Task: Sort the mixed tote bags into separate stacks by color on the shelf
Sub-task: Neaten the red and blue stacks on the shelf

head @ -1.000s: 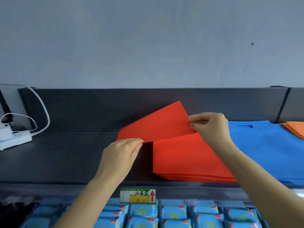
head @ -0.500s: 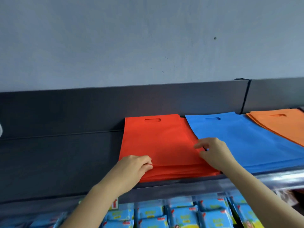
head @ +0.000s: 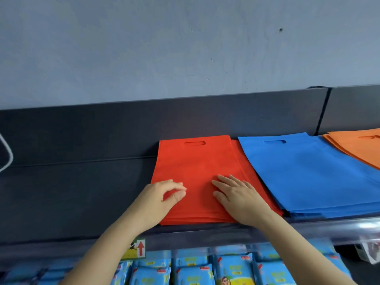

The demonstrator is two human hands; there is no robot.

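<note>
White cable [head: 6, 153] loops in at the far left, well away from either hand, and the picture's edge cuts most of it off. A price label [head: 136, 248] sits below the left forearm, half covered by it, its print too small to read. The left hand [head: 164, 199] rests at the near left corner of the red tote bags [head: 191, 161], thumb and forefinger curled toward each other; whether they nip any fabric I cannot tell. The red tote bags lie flat on the dark shelf [head: 72, 192] under both hands. The right hand [head: 236, 197] presses on them, palm down, fingers straight, grasping nothing. Just right of that hand the blue tote bags [head: 308, 171] overlap the red ones' edge, and beyond those the orange tote bags [head: 357, 145] run out of view.
</note>
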